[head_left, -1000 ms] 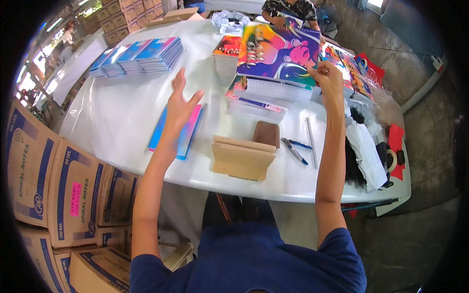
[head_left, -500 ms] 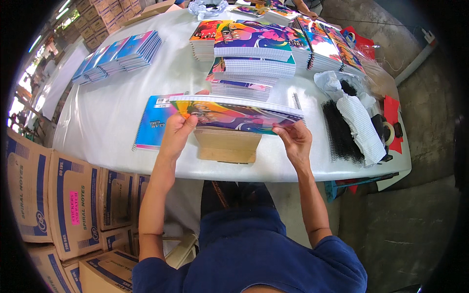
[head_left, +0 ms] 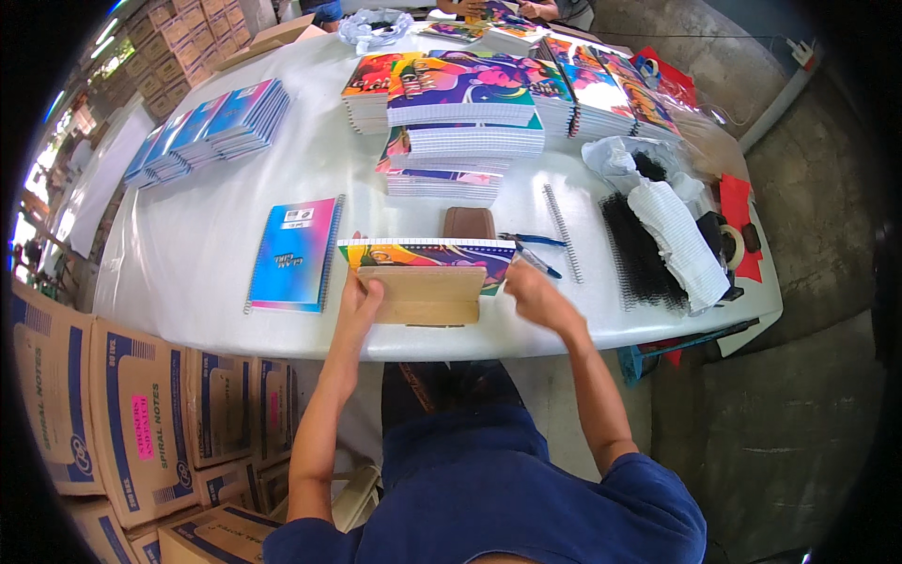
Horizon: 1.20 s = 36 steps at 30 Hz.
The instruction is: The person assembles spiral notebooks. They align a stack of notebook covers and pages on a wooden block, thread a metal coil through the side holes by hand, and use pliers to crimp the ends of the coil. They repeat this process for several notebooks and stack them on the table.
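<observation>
An unbound notebook point(head_left: 442, 255) with a colourful cover stands on its long edge, its row of punched holes facing up. It rests behind the raised flap of a tan box-like stand point(head_left: 423, 305) at the table's front. My left hand point(head_left: 359, 296) is closed round the notebook's left end, thumb in front by the stand, other fingers mostly hidden. At the right end is my right hand point(head_left: 537, 293), curled and a little blurred; whether anything is in its fingers is hidden. Just behind lie blue-handled pliers point(head_left: 540, 241), a brown pad point(head_left: 469, 223) and a loose wire spiral point(head_left: 563, 233).
A blue-pink spiral notebook point(head_left: 297, 254) lies at left. Stacked colourful notebooks point(head_left: 460, 139) stand behind, blue ones point(head_left: 211, 127) far left. Black spiral coils point(head_left: 639, 249), white wrapping point(head_left: 678, 246) and a tape roll point(head_left: 731, 246) are at right. Cartons point(head_left: 141, 414) stand lower left; someone's hands point(head_left: 536, 9) show far back.
The notebook has come down from above the stand to behind its flap. My right hand has turned from pinching its lower corner to a curl at its end. The view has shifted slightly.
</observation>
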{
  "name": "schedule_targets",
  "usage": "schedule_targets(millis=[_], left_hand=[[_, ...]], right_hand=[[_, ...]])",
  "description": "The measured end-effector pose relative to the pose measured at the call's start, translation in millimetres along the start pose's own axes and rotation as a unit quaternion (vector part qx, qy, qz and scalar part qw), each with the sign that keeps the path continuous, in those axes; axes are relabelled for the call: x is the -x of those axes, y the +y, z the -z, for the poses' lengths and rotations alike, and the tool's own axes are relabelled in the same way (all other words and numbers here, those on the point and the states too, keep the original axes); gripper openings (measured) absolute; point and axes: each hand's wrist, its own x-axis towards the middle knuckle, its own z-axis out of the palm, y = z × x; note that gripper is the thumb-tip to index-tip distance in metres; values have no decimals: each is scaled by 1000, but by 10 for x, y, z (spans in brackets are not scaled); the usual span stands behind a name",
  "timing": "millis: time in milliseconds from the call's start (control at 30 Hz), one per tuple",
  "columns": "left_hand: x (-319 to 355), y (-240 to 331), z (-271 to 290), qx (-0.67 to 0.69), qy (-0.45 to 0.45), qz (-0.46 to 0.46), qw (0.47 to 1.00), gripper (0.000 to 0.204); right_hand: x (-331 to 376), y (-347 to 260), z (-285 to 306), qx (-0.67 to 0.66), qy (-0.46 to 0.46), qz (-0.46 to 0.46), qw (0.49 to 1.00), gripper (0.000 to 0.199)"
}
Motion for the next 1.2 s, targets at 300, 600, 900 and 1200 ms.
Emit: schedule_targets(millis=[300, 600, 900, 1200], left_hand=[[-468, 1160, -392, -375, 6, -238, 896, 93], [-491, 1034, -1174, -624, -182, -225, 725, 63], [-481, 975, -1193, -588, -180, -212, 759, 54], [-439, 991, -1169, -571, -193, -214, 769, 54]], right_hand=[[-549, 1496, 551, 301, 193, -272, 893, 17], [-106, -428, 767, -81, 182, -58, 978, 21], [-94, -342, 709, -101, 191, -57, 975, 18], [-34, -447, 883, -136, -10, -167, 976, 11]])
